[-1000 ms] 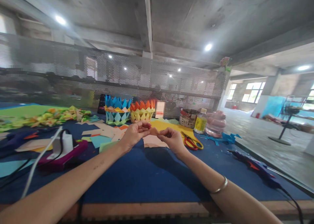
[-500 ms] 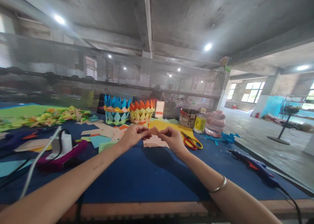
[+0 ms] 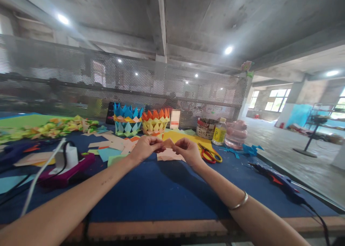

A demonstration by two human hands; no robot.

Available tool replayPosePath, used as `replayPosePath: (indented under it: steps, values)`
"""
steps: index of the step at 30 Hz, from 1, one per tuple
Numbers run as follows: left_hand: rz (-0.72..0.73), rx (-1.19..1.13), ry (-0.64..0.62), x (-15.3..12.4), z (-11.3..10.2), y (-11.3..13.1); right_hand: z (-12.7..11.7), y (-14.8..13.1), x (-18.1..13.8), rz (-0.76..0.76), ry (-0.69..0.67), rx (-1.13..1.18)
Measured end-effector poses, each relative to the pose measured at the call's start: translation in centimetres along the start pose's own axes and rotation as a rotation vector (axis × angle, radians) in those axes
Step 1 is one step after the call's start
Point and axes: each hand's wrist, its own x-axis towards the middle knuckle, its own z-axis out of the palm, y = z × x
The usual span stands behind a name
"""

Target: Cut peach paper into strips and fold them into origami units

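Note:
Both hands pinch a small folded piece of peach paper (image 3: 168,143) above the table. My left hand (image 3: 145,148) grips its left end between thumb and fingers. On its right end, my right hand (image 3: 189,151) is closed in the same way. A stack of peach paper pieces (image 3: 170,155) lies just below the hands. Behind them stand a blue-and-green folded-paper basket (image 3: 127,120) and an orange-and-yellow folded-paper basket (image 3: 155,122). Yellow paper (image 3: 185,137) lies behind my right hand, with red-and-yellow scissors (image 3: 211,155) beside it.
A glue gun (image 3: 279,181) lies at the right. At the left are a purple power strip (image 3: 64,174) with cords and a heap of folded paper pieces (image 3: 59,126). A yellow-labelled bottle (image 3: 220,131) and pink jar (image 3: 235,134) stand at the back. A mesh partition (image 3: 140,84) rises behind.
The folded paper stays between both hands and now stands slightly more peaked. The fingers have shifted only a little, and the view has moved slightly.

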Motion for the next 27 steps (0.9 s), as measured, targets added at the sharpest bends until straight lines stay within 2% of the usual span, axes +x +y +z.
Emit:
replayPosePath:
  steps: [3, 7, 15, 19, 23, 27]
  values:
    - [0.004, 0.006, -0.006, -0.1, -0.1, 0.1, 0.0, 0.1, 0.0, 0.045, -0.033, 0.027]
    - [0.012, 0.001, 0.006, 0.1, -0.2, -0.1, -0.1, 0.5, 0.0, 0.083, -0.092, -0.046]
    - [-0.006, -0.030, -0.013, 0.4, -0.4, -0.3, -0.6, 0.7, 0.2, 0.040, -0.076, -0.175]
    - [-0.001, -0.028, -0.010, 0.5, -0.5, -0.5, -0.5, 0.1, 0.1, -0.039, -0.065, -0.242]
    - [0.011, -0.019, -0.034, 0.2, -0.3, -0.5, -0.1, -0.6, -0.2, -0.098, -0.104, -0.218]
    - [0.007, -0.003, -0.077, -0.1, 0.2, -0.2, 0.1, -0.5, -0.5, -0.066, -0.169, -0.239]
